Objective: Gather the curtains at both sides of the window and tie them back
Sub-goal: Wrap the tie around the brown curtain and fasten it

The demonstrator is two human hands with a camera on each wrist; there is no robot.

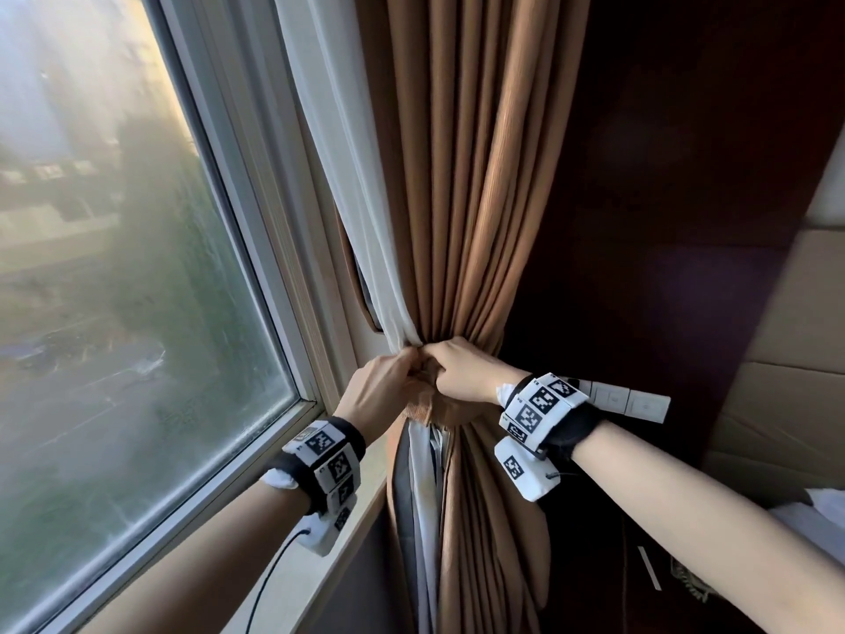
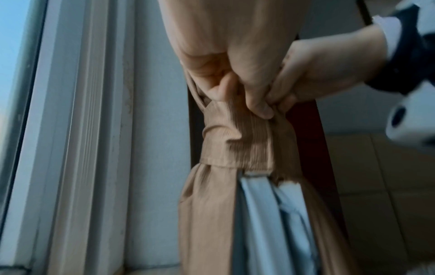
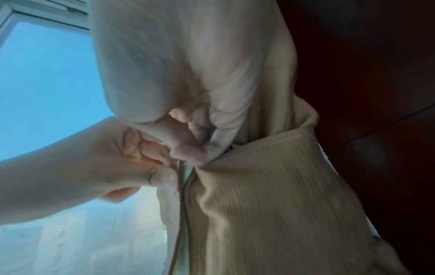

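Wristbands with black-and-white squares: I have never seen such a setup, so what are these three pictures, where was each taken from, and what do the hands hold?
No machine here: a person works bare-handed, wearing a marker band with a small camera on each wrist. The wide picture comes from a head camera looking down at the left hand and right hand. The other two look along each wrist, so each mostly shows the opposite hand. Beside the window, a brown curtain and a white curtain are gathered together, a brown tie-back band wrapped round them. Both hands pinch that band at its upper edge.
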